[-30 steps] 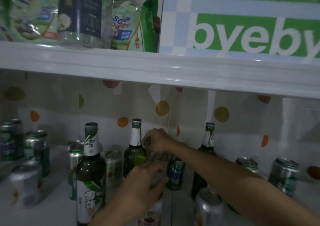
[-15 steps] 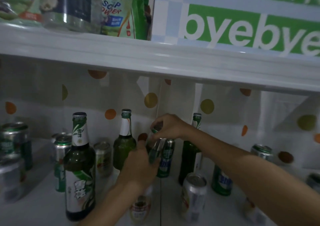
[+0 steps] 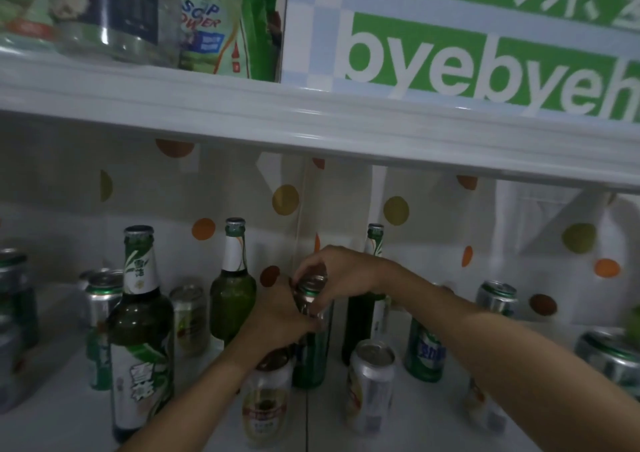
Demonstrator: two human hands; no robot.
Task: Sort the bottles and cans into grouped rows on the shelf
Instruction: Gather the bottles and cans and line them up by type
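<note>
Two forearms reaching over the shelf (image 3: 52,413), right hand (image 3: 343,275) arched from above, fingertips pinching the top of a green can (image 3: 309,296), left hand (image 3: 277,320) curled round its side, can mid-shelf between a pale green bottle (image 3: 232,299) and a dark bottle (image 3: 360,327)

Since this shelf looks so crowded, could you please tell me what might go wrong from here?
The left hand and right hand hold a green-rimmed metal can among crowded cans. On withdrawing, the left forearm might topple the red-and-gold can, and the right forearm the silver can.
</note>
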